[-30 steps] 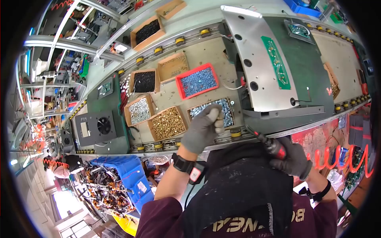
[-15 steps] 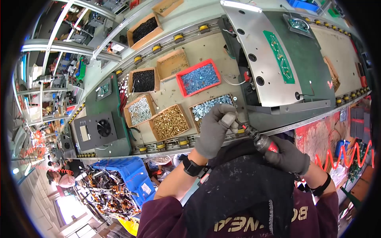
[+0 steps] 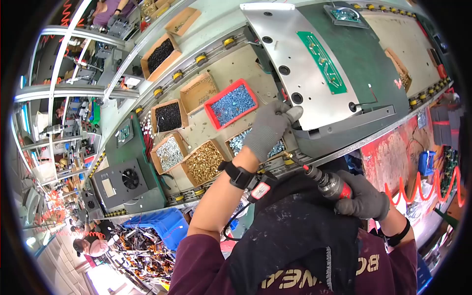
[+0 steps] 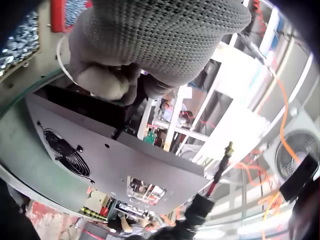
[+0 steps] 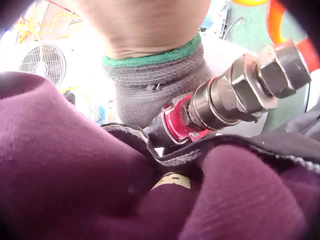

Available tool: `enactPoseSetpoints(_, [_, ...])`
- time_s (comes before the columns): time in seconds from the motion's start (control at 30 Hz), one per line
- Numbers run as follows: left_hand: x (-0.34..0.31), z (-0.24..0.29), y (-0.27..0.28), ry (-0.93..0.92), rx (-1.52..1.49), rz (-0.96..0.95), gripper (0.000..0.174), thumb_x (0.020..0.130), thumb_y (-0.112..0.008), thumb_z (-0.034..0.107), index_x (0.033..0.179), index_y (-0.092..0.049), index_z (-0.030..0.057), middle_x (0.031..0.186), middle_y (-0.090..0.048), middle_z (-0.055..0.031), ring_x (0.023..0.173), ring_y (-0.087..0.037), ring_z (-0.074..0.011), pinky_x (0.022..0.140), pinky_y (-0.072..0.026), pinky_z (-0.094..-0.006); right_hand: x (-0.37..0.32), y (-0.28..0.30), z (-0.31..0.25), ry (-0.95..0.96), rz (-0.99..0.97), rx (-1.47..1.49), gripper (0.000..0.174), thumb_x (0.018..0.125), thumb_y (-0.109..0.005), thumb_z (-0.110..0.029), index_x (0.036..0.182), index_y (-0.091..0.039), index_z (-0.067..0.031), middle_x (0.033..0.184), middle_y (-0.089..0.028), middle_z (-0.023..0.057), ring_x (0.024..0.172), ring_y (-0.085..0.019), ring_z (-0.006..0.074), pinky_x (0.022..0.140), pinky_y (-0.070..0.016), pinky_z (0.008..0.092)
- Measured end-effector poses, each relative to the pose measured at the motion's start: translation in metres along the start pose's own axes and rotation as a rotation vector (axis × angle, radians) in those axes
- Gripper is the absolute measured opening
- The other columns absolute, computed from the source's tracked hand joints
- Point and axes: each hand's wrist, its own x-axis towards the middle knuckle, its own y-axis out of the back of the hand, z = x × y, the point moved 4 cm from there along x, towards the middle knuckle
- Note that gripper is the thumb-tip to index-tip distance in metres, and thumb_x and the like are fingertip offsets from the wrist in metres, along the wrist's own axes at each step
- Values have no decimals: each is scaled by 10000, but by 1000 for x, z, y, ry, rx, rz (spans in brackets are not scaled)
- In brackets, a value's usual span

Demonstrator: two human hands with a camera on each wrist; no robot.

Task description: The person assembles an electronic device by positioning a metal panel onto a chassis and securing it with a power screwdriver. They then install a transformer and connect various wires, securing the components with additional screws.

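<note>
In the head view, my gloved left hand (image 3: 272,129) is at the left edge of a silvery metal housing (image 3: 275,59). Its fingers are curled over the housing's dark inside in the left wrist view; I cannot tell if they pinch anything. A green circuit board (image 3: 322,63) lies on the housing's top face. My gloved right hand (image 3: 363,195) grips a pneumatic screwdriver (image 3: 328,183), close to my apron. A small brass-coloured piece (image 3: 288,160) is at the bit's tip. Much of the right hand's fingers is hidden in the right wrist view.
Left of the housing stand a red tray (image 3: 208,114) of bluish screws and cardboard boxes, among them one of brass screws (image 3: 203,162). A fan-fitted grey housing (image 3: 112,184) lies farther left. Rollers (image 3: 200,60) line the conveyor. A coiled red hose (image 3: 425,189) hangs at right.
My left hand has moved from the screw box to the screwdriver's tip, then up and right to the housing's edge. The screwdriver came up towards it, then drew back slightly. The head view has shifted.
</note>
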Motion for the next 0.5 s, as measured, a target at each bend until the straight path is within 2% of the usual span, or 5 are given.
enactPoseSetpoints(0.13, [2,0,4,37,229,25,295,841,-693,257,796,-606,-20,644,-539,-2,672,-500,-85,616,-411,-251,-11,1,25,-30,19,42,722,696,-706,-630,1058,-556,-24,828,-602,106,748,-598,219,669,-473,339])
enactPoseSetpoints(0.17, [3,1,7,19,211,15,288,835,-698,242,862,-595,-26,677,-529,1,658,-486,-85,600,-407,-251,-14,5,38,-26,28,50,722,696,-706,-630,1058,-556,-24,828,-602,106,748,-598,219,669,-473,339])
enactPoseSetpoints(0.27, [11,-3,7,-36,149,-38,367,827,-687,169,1085,-527,-36,780,-479,9,612,-430,-69,536,-384,-237,-33,7,60,7,-23,50,620,701,-773,-489,1057,-561,-27,837,-608,86,748,-595,205,673,-472,328])
enactPoseSetpoints(0.33, [14,-6,7,-32,100,-78,351,829,-670,145,1091,-524,-37,774,-474,9,612,-429,-62,533,-377,-224,-52,16,54,-26,133,393,505,682,-791,-274,1053,-557,-25,839,-610,53,731,-592,185,654,-467,314])
enactPoseSetpoints(0.5, [11,-7,2,-58,21,-55,305,832,-637,98,1085,-524,-29,745,-457,21,586,-418,-48,496,-347,-193,-72,113,30,339,537,751,492,866,-536,-366,1199,-485,-8,959,-596,76,775,-580,147,673,-468,269])
